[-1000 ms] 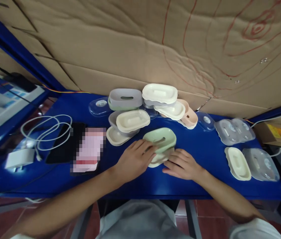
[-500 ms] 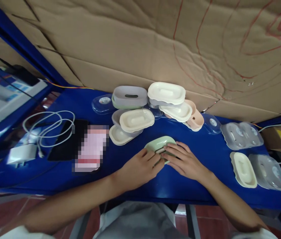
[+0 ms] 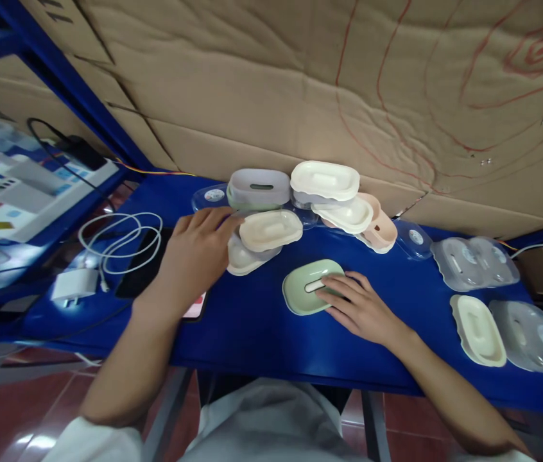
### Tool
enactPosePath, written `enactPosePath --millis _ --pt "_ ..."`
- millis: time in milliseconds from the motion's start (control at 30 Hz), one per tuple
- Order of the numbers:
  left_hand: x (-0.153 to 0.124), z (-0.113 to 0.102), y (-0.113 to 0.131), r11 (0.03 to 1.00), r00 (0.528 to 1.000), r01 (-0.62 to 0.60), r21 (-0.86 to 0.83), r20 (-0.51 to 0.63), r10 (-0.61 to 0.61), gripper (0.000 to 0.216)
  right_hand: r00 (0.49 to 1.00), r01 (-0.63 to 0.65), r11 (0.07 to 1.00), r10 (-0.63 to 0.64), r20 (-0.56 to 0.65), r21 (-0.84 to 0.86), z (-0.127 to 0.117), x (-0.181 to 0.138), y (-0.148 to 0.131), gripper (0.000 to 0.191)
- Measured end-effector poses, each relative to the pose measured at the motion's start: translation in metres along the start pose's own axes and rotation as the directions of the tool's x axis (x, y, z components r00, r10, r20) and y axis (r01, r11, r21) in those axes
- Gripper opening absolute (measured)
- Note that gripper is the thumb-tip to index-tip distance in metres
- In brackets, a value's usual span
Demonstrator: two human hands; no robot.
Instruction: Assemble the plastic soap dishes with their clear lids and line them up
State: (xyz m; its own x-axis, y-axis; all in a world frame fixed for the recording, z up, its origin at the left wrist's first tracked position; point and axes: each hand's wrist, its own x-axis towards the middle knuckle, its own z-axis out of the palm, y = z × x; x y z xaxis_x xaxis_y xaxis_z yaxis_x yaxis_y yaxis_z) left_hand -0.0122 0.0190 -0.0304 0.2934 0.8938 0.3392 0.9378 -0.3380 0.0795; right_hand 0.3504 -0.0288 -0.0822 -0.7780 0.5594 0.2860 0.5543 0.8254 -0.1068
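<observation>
A pale green soap dish (image 3: 300, 296) lies on the blue table, a cream strip (image 3: 314, 285) showing in its central slot. My right hand (image 3: 365, 305) holds the dish at its right side, fingers reaching over the rim. Farther left, my left hand (image 3: 199, 250) is at the edge of a stacked cream tray (image 3: 271, 230), its fingers stretched towards the stack. Whether those fingertips touch the tray is hard to tell. Beneath that tray sits another cream tray (image 3: 245, 262). My left hand hides part of this stack.
Behind stand a lilac dish (image 3: 259, 186), a cream tray (image 3: 324, 179) and a peach dish (image 3: 380, 228). Clear plastic lids (image 3: 474, 263) and a cream tray (image 3: 478, 330) lie right. At left are a white charger (image 3: 74, 285), its cable and a partly covered phone (image 3: 196, 310). Cardboard (image 3: 252, 96) borders the back.
My left hand has left the green soap dish and moved left and back to the cream tray stack. My right hand stays at the dish. The view has shifted slightly left.
</observation>
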Motion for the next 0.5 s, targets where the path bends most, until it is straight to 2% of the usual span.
enactPosePath --millis 100,267,367,500 --pt "0.005 0.008 -0.016 1.000 0.993 0.013 0.015 0.116 -0.015 0.047 1.000 0.006 1.000 -0.007 -0.010 -0.012 0.000 0.001 0.000 0.032" --pt "0.006 0.024 -0.015 0.997 0.989 -0.061 -0.047 0.133 0.066 0.047 1.000 0.003 1.000 -0.003 0.004 -0.003 -0.001 0.001 -0.003 0.032" --pt "0.008 0.023 -0.012 0.989 0.978 -0.115 -0.092 0.164 0.129 0.050 1.000 -0.008 1.000 0.008 0.021 0.005 -0.003 0.000 -0.005 0.033" --pt "0.009 0.018 -0.012 0.954 0.976 -0.154 -0.256 0.108 0.187 0.046 0.999 -0.013 1.000 0.012 0.034 0.009 -0.005 -0.001 -0.006 0.044"
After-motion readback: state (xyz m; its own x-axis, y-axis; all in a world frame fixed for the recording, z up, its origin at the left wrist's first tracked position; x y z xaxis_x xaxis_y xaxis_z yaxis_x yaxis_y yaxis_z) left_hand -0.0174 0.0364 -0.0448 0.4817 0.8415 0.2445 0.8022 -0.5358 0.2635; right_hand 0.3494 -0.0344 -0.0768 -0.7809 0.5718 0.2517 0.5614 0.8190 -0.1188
